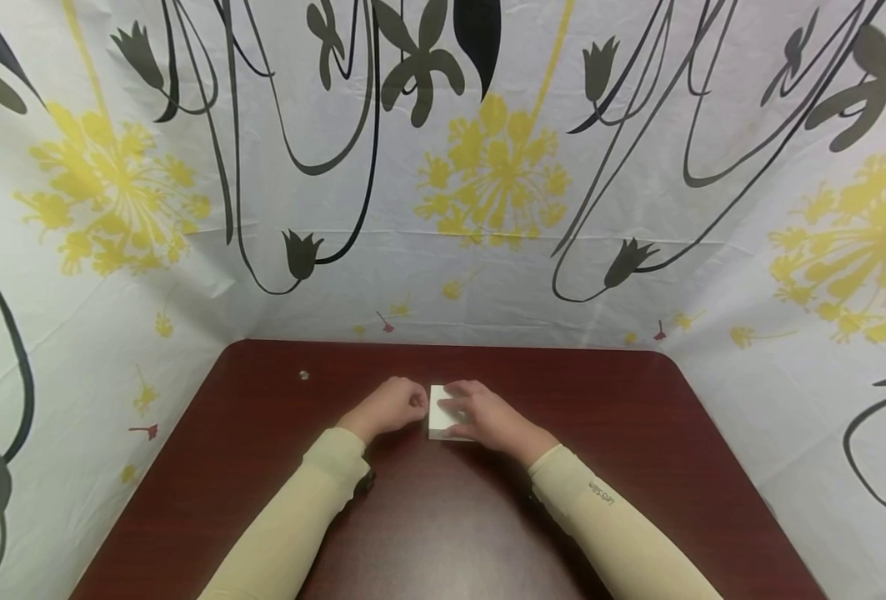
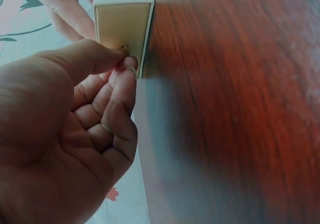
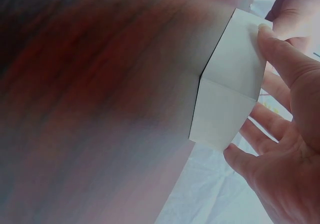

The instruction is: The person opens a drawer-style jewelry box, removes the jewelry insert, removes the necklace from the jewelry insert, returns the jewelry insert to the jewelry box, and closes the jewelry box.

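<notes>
A small white box [image 1: 439, 414] lies on the dark red-brown table, between the two hands. Its end facing the left hand has a cream inset panel [image 2: 111, 26] framed by the white outer shell, like a drawer front. The left hand [image 1: 392, 406] is at this end, thumb and forefinger pinched together over a tiny dark-edged pull [image 2: 123, 47], mostly hidden by the fingertips. From the other side, the right hand [image 1: 497, 419] holds the box, its thumb on one edge and its fingers spread along the opposite side. The box's contents are out of sight.
A small shiny object [image 1: 303, 375], too tiny to identify, lies near the back left of the table [image 1: 443, 517]. White cloth [image 1: 443, 308] printed with yellow and grey flowers hangs behind the table and along both sides.
</notes>
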A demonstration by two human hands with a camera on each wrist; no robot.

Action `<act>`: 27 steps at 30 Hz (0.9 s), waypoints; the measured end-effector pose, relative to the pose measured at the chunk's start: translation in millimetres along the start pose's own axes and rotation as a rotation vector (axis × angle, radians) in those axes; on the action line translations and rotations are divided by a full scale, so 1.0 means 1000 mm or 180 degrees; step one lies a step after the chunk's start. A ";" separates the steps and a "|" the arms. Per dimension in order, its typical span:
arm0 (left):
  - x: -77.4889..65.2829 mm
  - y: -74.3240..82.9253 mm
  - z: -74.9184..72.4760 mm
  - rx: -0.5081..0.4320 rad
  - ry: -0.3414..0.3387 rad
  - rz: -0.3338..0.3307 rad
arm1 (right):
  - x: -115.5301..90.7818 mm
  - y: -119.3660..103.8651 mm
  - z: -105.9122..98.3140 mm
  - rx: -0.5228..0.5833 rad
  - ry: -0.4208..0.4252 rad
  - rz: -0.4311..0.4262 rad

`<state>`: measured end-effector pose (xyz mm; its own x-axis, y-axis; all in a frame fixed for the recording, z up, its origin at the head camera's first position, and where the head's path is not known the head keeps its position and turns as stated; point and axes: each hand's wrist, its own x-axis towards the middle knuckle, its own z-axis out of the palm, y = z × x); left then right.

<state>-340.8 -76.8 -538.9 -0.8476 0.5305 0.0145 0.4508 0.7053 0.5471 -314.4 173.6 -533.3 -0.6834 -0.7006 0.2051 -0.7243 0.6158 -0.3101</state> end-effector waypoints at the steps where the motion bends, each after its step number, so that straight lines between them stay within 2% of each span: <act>1: 0.000 0.000 0.000 0.0003 0.0002 0.0012 | 0.000 0.000 0.000 -0.0004 -0.0007 0.0007; 27: -0.001 0.002 0.001 -0.0003 0.0020 0.0015 | 0.001 0.000 0.001 0.0013 0.0013 0.0001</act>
<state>-338.9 -75.9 -538.8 -0.8471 0.5309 0.0223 0.4546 0.7023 0.5478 -314.8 172.7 -534.5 -0.6840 -0.6989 0.2088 -0.7237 0.6145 -0.3140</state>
